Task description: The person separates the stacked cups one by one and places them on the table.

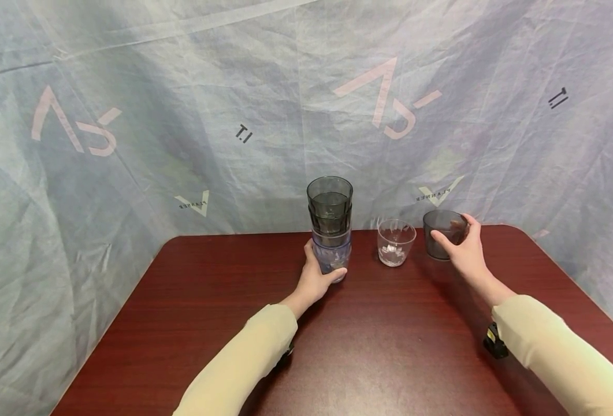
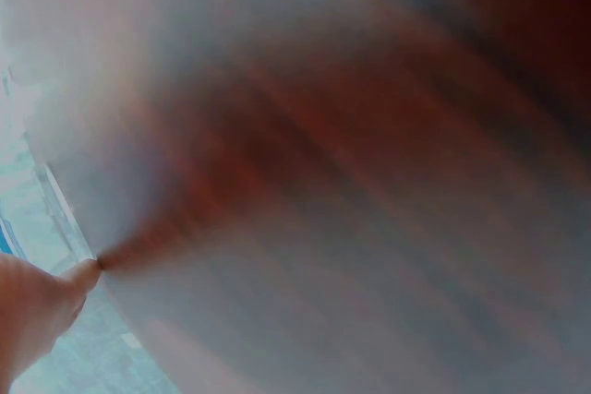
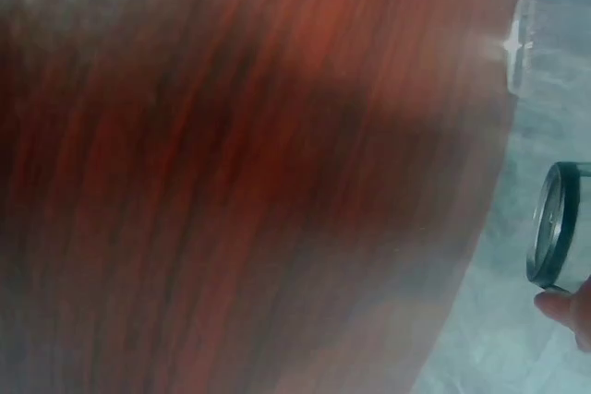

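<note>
Near the back of the table stands a stack of several glasses, dark grey-green glasses on top and a bluish glass lower down. My left hand grips the bluish part of the stack, thumb across its front. At the right, my right hand holds a dark grey glass between thumb and fingers. That glass's round base faces the right wrist camera, with a fingertip just beneath. Between the hands stands a clear glass. The left wrist view is blurred and shows only part of the left hand.
The dark red wooden table has rounded back corners. Right behind it hangs a grey printed cloth, which also runs along both sides. A small black device sits under the right wrist.
</note>
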Demonstrator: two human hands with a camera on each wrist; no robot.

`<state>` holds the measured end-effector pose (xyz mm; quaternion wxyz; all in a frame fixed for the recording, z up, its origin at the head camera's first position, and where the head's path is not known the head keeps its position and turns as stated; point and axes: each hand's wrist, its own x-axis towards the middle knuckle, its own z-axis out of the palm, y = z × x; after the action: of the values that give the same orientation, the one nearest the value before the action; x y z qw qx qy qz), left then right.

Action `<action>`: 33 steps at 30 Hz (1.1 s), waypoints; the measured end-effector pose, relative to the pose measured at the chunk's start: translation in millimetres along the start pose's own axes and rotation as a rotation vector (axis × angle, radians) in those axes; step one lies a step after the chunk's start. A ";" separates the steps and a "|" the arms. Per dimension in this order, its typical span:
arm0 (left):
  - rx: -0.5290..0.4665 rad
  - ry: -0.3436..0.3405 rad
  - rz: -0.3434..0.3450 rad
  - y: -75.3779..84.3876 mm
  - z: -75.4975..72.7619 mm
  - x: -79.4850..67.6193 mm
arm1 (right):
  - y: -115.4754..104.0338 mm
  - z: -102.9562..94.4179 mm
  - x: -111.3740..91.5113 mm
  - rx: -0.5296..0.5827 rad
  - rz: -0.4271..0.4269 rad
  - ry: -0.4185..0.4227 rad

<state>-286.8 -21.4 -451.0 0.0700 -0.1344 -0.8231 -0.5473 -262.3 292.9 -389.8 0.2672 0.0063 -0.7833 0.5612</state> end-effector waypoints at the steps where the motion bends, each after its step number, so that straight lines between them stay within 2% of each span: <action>1: 0.000 0.001 0.003 -0.2 0.1 0.0 | 2.3 0.4 0.7 -0.013 0.001 -0.012; 8: 0.005 -0.003 -0.006 -0.8 -1.0 -0.5 | 39.6 2.1 14.1 -0.116 0.039 -0.072; 11: 0.008 -0.007 -0.015 -1.2 -1.3 -0.4 | 48.2 2.0 17.2 -0.151 0.074 -0.094; 24: 0.012 -0.017 -0.002 -3.2 0.1 -0.2 | 53.6 2.7 15.4 -0.169 0.157 -0.117; 33: 0.016 -0.020 -0.023 -3.5 -0.7 0.6 | 58.8 4.9 15.6 -0.161 0.152 -0.143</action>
<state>-288.4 -23.2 -453.6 0.0563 -0.1299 -0.8296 -0.5402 -295.9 314.8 -435.8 0.1672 -0.0345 -0.8411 0.5132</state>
